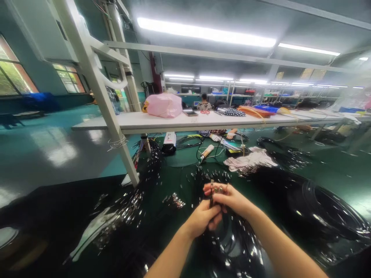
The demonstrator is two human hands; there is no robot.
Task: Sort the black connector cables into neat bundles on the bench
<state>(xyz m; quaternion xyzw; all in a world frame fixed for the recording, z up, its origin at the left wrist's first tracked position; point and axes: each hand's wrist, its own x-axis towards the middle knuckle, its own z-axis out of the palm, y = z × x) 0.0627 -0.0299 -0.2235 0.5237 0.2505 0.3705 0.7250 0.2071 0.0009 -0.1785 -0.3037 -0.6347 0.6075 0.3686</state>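
Note:
Near the middle of the view, my left hand (pixel 201 219) is closed around a thin black cable (pixel 211 199) with a small metal end pointing up. Close against it, my right hand (pixel 233 200) pinches the same cable near that end. Small shiny metal pieces (pixel 218 189) show at the right hand's fingers; their exact kind is too small to tell. Below both hands lies a coil of black cable (pixel 240 241) with bright metal ends. A small pile of metal pieces (pixel 176 200) rests on the green work surface to the left.
Bundles of black cable with metal ends (pixel 142 197) spread left, and a large cable coil (pixel 321 208) lies right. A pale cloth (pixel 252 159) and a white box (pixel 169 143) sit farther back. A shelf (pixel 179 123) holding a pink bag (pixel 164 105) crosses above. Another person's hand (pixel 232 133) shows beneath it.

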